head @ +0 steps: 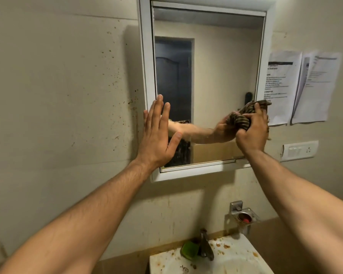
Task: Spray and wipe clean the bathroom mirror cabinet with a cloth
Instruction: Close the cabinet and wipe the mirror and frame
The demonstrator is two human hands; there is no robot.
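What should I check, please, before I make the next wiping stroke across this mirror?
1. Grip: right hand bunches the striped cloth tightly: ok.
2. Contact: cloth pressed to the lower right of the mirror: ok.
3. Steadying: left hand lies flat on the left edge of the cabinet: ok.
4. Spray: wetness on the glass not visible: cannot tell.
5. Clearance: cloth end looks close to the papers on the wall: not ok.

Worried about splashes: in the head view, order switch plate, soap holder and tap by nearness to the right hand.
From right hand:
1. Switch plate, right on wall.
2. Soap holder, lower on wall.
3. Tap, lowest, bottom centre.
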